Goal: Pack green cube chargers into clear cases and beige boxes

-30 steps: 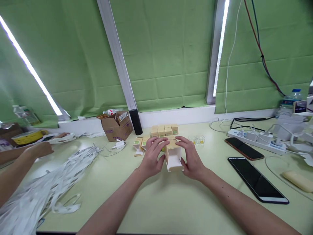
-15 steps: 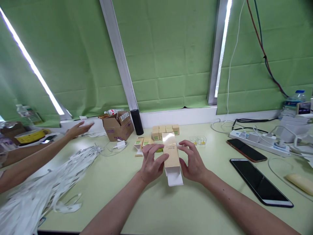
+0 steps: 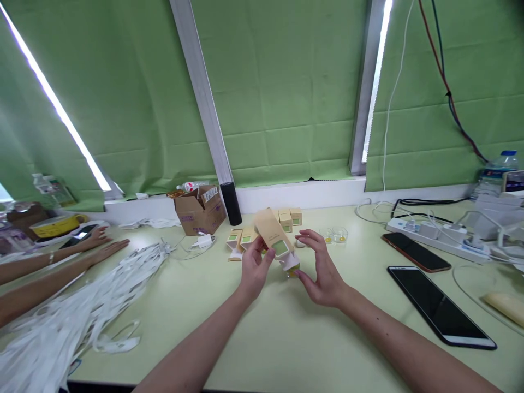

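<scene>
Left hand [image 3: 254, 267] grips tan cardboard box [image 3: 271, 230], tilted above pale green table [image 3: 262, 349]. Small clear container with yellow contents [image 3: 291, 268] at box's five-o'clock end. Right hand [image 3: 323, 278]: fingers spread open, thumb beside container.

The tan box [image 3: 272, 232] is in my left hand [image 3: 254, 267], tipped, with its low end toward my right hand [image 3: 321, 270]. It has a green square near that end, and a white flap sticks out. A little clear cup [image 3: 292, 271] with yellow in it is right by the flap, at my right thumb.
</scene>
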`<control>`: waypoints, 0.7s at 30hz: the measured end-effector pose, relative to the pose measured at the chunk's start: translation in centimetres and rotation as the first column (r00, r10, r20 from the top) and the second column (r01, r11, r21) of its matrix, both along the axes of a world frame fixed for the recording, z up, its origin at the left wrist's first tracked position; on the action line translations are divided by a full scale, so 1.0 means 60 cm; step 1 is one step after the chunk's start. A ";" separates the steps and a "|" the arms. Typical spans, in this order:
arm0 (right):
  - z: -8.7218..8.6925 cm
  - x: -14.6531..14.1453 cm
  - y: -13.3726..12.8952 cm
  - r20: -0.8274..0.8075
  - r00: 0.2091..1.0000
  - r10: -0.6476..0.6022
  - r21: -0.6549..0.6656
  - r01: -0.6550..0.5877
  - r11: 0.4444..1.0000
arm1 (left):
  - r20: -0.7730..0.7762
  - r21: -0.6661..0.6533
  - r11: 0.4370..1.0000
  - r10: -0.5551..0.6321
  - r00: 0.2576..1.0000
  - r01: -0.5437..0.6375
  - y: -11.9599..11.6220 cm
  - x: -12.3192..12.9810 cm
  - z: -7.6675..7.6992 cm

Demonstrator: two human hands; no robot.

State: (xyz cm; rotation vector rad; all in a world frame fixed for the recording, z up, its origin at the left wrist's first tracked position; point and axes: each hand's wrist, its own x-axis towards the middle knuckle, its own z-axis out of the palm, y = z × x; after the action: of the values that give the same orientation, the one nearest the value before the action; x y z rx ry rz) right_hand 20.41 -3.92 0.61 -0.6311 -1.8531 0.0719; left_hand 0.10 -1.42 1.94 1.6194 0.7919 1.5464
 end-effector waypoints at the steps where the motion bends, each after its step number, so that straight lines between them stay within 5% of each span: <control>1: -0.001 0.000 0.000 0.002 1.000 -0.004 -0.026 0.004 1.000 | 0.015 -0.022 0.999 -0.029 0.999 0.030 0.000 0.000 0.004; 10: -0.012 0.000 0.007 -0.104 0.992 0.066 -0.234 -0.089 0.968 | 0.074 -0.208 0.973 -0.087 0.993 0.101 0.003 0.008 0.002; 21: -0.003 -0.001 0.005 -0.277 0.944 0.179 -0.390 -0.281 0.877 | 0.041 -0.205 0.973 -0.098 0.994 0.104 -0.002 0.015 -0.001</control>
State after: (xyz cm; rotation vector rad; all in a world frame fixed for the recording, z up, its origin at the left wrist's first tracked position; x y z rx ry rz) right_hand 20.32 -3.63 0.42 -0.6599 -1.6815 0.7009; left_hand 1.02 -1.57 1.90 1.4579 0.8132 1.3664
